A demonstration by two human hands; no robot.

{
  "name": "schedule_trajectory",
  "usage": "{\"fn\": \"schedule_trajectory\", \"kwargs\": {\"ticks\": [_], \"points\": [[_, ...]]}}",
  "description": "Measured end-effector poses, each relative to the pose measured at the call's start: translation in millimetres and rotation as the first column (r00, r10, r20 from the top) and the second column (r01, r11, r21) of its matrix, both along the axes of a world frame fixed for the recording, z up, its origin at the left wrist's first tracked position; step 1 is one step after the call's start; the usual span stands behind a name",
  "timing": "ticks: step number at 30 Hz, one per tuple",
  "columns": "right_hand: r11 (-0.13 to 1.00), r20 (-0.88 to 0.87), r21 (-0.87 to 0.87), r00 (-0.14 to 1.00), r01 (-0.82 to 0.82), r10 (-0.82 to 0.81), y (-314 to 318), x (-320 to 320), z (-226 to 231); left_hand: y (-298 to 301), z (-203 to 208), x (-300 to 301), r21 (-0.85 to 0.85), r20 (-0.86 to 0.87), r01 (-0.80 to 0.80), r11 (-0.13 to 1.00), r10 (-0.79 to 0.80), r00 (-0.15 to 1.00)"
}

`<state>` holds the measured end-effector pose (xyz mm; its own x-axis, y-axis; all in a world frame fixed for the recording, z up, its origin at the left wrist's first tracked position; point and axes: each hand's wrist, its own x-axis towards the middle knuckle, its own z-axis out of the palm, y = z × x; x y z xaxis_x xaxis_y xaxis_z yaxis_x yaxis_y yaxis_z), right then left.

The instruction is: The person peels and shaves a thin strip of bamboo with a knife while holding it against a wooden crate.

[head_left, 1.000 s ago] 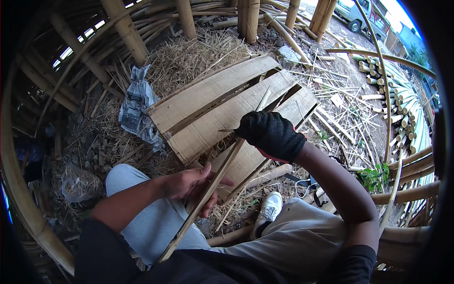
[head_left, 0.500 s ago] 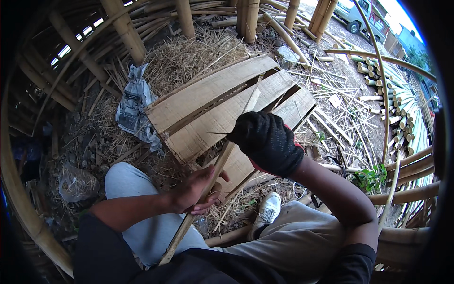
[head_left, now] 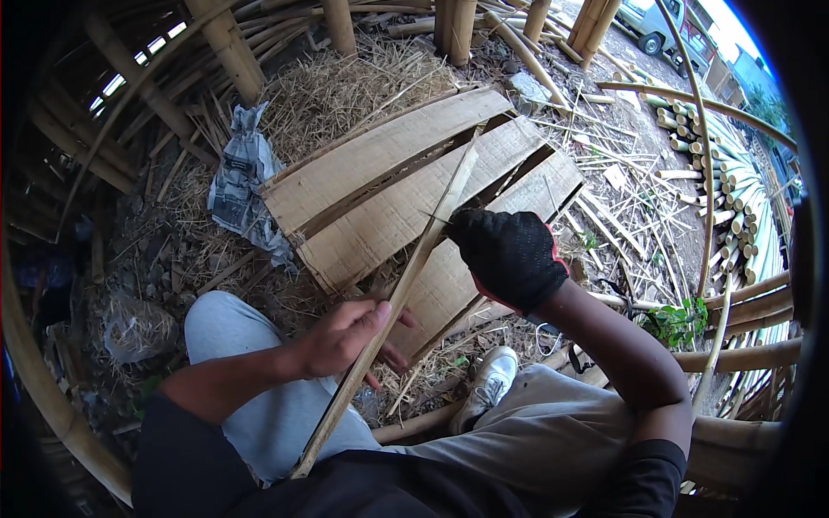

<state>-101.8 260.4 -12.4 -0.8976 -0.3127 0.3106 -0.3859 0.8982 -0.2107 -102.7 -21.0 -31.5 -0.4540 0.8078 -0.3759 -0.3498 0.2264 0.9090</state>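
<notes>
A long, narrow bamboo strip [head_left: 420, 250] slants from my lap up across a low wooden slatted table. My bare left hand [head_left: 337, 338] grips it near the middle, thumb on top and fingers underneath, partly hidden by the strip. My right hand [head_left: 509, 257], in a black glove with red trim, is closed beside the strip's upper half. From the fist a thin, dark blade [head_left: 435, 217], seen nearly edge-on, points left across the strip. It looks like a knife; its handle is hidden in the glove. The strip's far end lies over the slatted table [head_left: 345, 255].
Crumpled newspaper [head_left: 246, 186] lies left of the table, with shavings [head_left: 345, 104] behind it. Cut bamboo poles [head_left: 734, 194] are stacked at the right, near a green plant [head_left: 678, 326]. Upright bamboo posts [head_left: 229, 52] stand at the back. A clear plastic bag [head_left: 138, 328] lies at the left.
My gloved right hand has shifted slightly to the right, and the blade now tilts and shows less to the left. My left thumb has come over the top of the strip.
</notes>
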Motion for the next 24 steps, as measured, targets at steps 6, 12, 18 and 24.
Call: {"fn": "schedule_trajectory", "kwargs": {"ticks": [6,12,18,24], "points": [[0.999,-0.050,-0.049,0.999,-0.004,0.001,12.4,-5.4,1.9,-2.1,-1.3,-2.8,0.007,-0.119,-0.101,0.995,0.101,0.988],[0.816,0.746,-0.567,0.489,0.113,0.452,20.1,-6.4,10.7,-9.2,-7.0,-5.6,0.103,-0.053,-0.171,0.980,0.178,0.983],[0.744,0.665,-0.662,0.386,-0.092,0.640,4.7,3.8,-9.7,-10.4,-4.0,-4.7,0.105,0.035,-0.227,0.968,0.225,0.974],[0.178,0.492,-0.856,0.659,0.486,0.569,27.4,-18.7,-64.1,-11.0,-5.3,-5.8,0.108,0.014,-0.220,0.970,0.220,0.976]]}}
